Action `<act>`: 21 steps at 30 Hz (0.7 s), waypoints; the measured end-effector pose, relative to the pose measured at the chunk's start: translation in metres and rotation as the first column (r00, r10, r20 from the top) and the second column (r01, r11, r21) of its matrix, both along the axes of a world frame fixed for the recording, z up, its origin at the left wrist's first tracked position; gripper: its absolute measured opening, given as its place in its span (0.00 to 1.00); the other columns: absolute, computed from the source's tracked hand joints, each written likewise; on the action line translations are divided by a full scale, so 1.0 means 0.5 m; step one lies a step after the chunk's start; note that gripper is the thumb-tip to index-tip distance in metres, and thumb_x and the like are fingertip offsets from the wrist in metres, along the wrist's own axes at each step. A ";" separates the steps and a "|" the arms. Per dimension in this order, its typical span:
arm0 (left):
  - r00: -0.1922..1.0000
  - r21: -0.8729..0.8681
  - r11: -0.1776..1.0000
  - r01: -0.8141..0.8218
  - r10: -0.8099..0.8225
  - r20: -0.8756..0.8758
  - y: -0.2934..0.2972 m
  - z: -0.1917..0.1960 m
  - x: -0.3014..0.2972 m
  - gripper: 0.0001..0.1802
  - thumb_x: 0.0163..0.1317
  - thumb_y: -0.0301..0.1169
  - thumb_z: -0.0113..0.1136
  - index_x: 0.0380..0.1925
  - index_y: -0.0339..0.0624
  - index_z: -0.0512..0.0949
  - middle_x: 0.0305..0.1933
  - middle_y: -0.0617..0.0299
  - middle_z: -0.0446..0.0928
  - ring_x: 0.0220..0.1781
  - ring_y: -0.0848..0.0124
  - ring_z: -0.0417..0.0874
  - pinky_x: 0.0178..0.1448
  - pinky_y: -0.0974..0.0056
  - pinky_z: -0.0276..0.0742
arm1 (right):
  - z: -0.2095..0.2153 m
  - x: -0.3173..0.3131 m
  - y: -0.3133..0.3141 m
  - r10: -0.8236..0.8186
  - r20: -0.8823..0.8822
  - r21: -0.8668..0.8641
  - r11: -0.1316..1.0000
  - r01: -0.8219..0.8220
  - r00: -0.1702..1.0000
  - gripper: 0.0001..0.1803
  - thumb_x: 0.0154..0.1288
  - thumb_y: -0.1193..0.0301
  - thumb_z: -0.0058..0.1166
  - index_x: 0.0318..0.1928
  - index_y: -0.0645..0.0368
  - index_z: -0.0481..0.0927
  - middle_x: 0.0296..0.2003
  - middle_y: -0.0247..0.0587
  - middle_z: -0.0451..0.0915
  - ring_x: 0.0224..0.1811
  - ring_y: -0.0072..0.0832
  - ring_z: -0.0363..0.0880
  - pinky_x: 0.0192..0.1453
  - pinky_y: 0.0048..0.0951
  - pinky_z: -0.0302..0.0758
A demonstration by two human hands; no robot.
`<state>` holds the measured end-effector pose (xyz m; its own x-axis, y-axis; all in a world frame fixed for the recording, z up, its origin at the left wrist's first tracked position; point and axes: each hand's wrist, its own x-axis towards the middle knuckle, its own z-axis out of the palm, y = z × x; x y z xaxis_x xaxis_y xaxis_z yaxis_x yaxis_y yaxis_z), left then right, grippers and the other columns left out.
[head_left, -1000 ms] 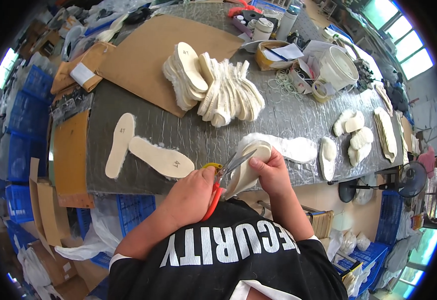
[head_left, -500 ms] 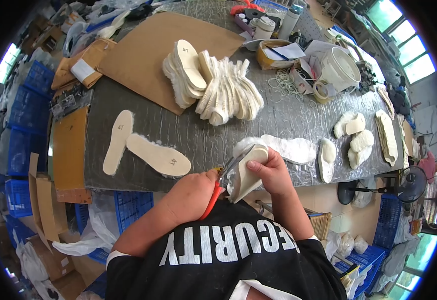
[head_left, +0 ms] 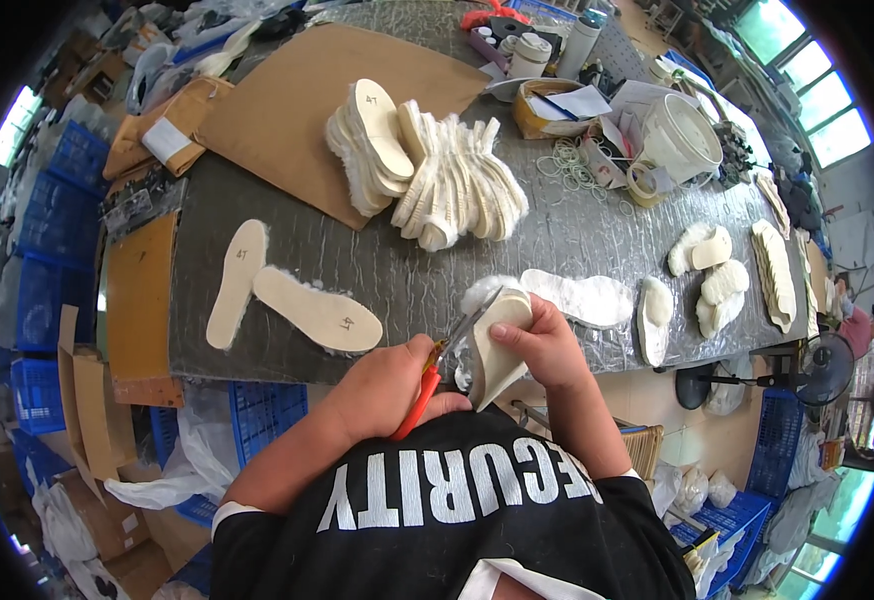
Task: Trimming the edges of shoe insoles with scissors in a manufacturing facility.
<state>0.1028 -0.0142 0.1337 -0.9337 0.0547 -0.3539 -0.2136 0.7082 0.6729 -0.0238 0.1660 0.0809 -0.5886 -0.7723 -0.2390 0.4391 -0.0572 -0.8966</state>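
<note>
The insole (head_left: 502,345) in my right hand (head_left: 547,345) seems light, thin and bendy, fleece-edged, best pinched by its flat middle; it sits at the tabletop's (head_left: 557,230) six o'clock edge, cream-coloured. My left hand (head_left: 387,385) grips orange-handled scissors (head_left: 437,370) against it.

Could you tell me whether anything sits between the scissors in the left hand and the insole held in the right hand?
Nothing visible does. The left hand holds the orange-handled scissors, whose blades already reach the edge of the insole gripped by the right hand.
</note>
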 end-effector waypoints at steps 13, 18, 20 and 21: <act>0.990 0.054 0.997 -0.058 0.064 -0.125 -0.009 -0.077 0.019 0.16 0.56 0.27 0.54 0.43 0.29 0.68 0.31 0.41 0.76 0.35 0.47 0.78 0.40 0.54 0.74 | 0.015 0.016 -0.023 0.050 -0.046 0.128 0.991 -0.044 0.998 0.11 0.60 0.76 0.54 0.44 0.61 0.75 0.34 0.32 0.80 0.35 0.17 0.77 0.41 0.23 0.75; 0.992 -0.086 0.996 0.010 -0.021 -0.128 -0.017 -0.064 0.029 0.12 0.57 0.28 0.53 0.38 0.30 0.69 0.28 0.41 0.76 0.33 0.48 0.78 0.37 0.53 0.73 | 0.013 0.013 -0.023 0.078 -0.038 0.118 0.990 -0.073 0.996 0.12 0.60 0.77 0.54 0.45 0.61 0.76 0.34 0.31 0.80 0.35 0.17 0.77 0.41 0.23 0.75; 0.995 -0.117 0.993 0.030 -0.041 -0.093 -0.024 -0.058 0.031 0.12 0.57 0.29 0.53 0.38 0.31 0.69 0.28 0.42 0.76 0.33 0.48 0.79 0.37 0.53 0.73 | 0.015 0.010 -0.022 0.082 -0.050 0.130 0.989 -0.075 0.995 0.12 0.60 0.77 0.54 0.45 0.61 0.76 0.34 0.31 0.80 0.35 0.17 0.76 0.41 0.23 0.75; 0.997 -0.147 0.988 0.050 -0.059 -0.056 -0.026 -0.055 0.032 0.12 0.58 0.29 0.53 0.37 0.31 0.70 0.27 0.42 0.76 0.33 0.48 0.79 0.37 0.53 0.73 | 0.015 0.010 -0.023 0.087 -0.061 0.142 0.987 -0.077 0.994 0.12 0.60 0.77 0.54 0.45 0.61 0.75 0.34 0.31 0.80 0.35 0.17 0.76 0.41 0.23 0.75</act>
